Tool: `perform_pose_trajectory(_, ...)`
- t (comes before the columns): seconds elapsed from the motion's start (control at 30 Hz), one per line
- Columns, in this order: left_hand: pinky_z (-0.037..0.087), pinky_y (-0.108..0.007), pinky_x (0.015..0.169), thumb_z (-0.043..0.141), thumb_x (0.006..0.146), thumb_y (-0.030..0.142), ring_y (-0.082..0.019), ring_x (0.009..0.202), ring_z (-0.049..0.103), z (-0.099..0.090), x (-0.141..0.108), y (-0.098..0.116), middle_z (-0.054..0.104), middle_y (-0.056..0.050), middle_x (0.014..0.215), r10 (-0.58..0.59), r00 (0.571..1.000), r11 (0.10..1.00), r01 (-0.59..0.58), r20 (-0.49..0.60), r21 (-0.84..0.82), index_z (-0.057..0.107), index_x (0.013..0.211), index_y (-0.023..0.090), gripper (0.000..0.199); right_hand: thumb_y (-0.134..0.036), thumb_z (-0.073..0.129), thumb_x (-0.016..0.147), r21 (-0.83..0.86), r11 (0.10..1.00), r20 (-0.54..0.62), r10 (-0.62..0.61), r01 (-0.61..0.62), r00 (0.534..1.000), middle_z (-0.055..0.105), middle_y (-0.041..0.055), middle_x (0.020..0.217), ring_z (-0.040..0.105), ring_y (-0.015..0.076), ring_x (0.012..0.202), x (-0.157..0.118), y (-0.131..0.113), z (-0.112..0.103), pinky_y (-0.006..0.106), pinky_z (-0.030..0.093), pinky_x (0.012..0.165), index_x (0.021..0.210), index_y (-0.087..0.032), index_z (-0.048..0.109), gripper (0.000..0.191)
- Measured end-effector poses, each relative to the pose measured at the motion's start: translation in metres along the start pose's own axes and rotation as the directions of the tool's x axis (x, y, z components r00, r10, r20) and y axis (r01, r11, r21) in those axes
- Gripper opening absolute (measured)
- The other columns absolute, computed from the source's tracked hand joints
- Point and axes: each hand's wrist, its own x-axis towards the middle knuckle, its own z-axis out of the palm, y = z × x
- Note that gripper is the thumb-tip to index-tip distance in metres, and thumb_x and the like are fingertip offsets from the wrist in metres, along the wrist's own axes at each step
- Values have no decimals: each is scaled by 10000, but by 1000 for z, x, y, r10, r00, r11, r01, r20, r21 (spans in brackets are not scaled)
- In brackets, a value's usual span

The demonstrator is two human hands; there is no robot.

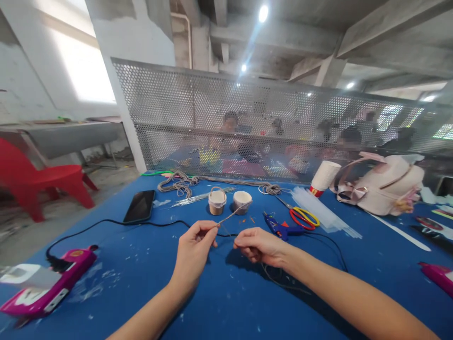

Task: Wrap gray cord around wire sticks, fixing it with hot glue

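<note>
My left hand [198, 248] pinches a thin grey-brown cord [231, 215] between thumb and fingertips, and one end of it sticks up to the right. Just to the right, my right hand [260, 246] is closed with its fingertips on a strand of the same cord. A loose length trails under my right wrist onto the blue table [226, 302]. Beyond the hands stand two small cups: one wrapped in brown cord with a looped handle [217, 202], the other a pale cup [242, 202].
Right of the cups lie scissors [304, 218], a blue glue gun [283, 228] and clear plastic sheets [322, 212]. Paper cups [325, 177] and a bag [385, 186] are farther right. A phone [140, 206], cord bundles [179, 182] and a pink power strip [53, 283] lie left.
</note>
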Motion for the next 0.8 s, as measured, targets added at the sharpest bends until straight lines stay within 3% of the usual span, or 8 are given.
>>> perform_pose_trajectory(0.1,349,-187,393,669,704,251,-71,411,467,3,0,1,636,3,569,-149,989,980,148,1,-134,623,697,146,115,-346,721,621,-7,1000,-52,-7,6,999,431,-88,407,266,24,347,1,17,6,189,137,368,649,-138,607,238)
perform_pose_trajectory(0.27,479,-212,488,726,638,213,-114,531,623,6,-1,8,715,-52,752,-302,953,896,297,37,-329,575,656,150,165,-361,666,673,-167,985,-69,-60,48,996,525,-57,446,341,36,328,3,38,14,188,217,356,654,-143,618,224)
perform_pose_trajectory(0.37,513,-213,548,749,614,202,-123,555,647,5,-1,9,698,-26,656,-332,942,878,325,43,-351,587,654,147,176,-345,646,699,-353,931,-35,-114,95,993,581,-30,511,445,64,403,0,32,11,201,337,419,640,-145,635,209)
perform_pose_trajectory(0.47,523,-209,564,761,599,203,-118,538,644,3,0,8,692,-18,620,-345,938,875,339,47,-345,591,639,147,184,-307,665,700,-509,818,-13,-318,267,948,655,-1,667,550,113,609,-3,12,4,226,425,576,733,-157,684,155)
perform_pose_trajectory(0.53,527,-211,569,767,591,206,-121,542,647,3,1,7,694,-18,615,-344,937,878,341,53,-336,596,635,146,187,-310,649,726,-449,813,-92,-454,370,886,669,18,759,575,125,678,-1,-5,3,231,442,609,831,-161,678,184)
perform_pose_trajectory(0.6,529,-214,574,770,589,215,-125,548,651,2,0,6,696,-19,616,-340,939,887,339,55,-312,603,636,145,187,-331,640,736,-259,862,-199,-489,435,850,666,34,795,589,117,648,5,-18,9,212,437,534,894,-155,652,236)
perform_pose_trajectory(0.7,531,-229,585,772,589,238,-125,534,646,3,-1,3,695,-12,612,-320,947,913,319,42,-255,609,634,147,193,-368,690,684,39,871,-191,-475,490,859,675,49,807,582,93,550,20,-27,24,185,401,433,854,-145,640,285)
perform_pose_trajectory(0.8,538,-259,604,766,606,282,-137,551,650,3,-3,-2,708,-20,654,-273,961,942,277,46,-191,615,646,150,204,-408,718,645,193,847,-171,-468,495,867,666,40,665,569,86,482,32,-26,36,187,420,418,674,-123,626,301)
